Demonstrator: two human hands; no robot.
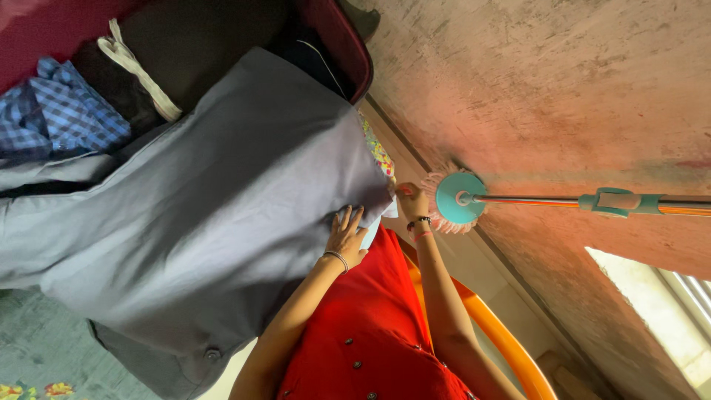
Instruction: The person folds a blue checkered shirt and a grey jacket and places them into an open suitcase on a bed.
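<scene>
A large grey garment (207, 215) with dark buttons lies spread out in front of me. My left hand (346, 235), a thin bangle on its wrist, rests flat on the cloth near the right edge with its fingers apart. My right hand (411, 201), with bands on its wrist, is closed and pinches the garment's edge just past that spot. Both arms reach up from my red buttoned clothing (370, 326).
A blue checked cloth (63, 111) and a white strap (141, 70) lie in a maroon suitcase (348, 52). A floral cloth (378, 152) peeks from under the grey garment. A teal-headed mop (459, 198) with an orange handle lies right of my hands. An orange rim (503, 341) curves below.
</scene>
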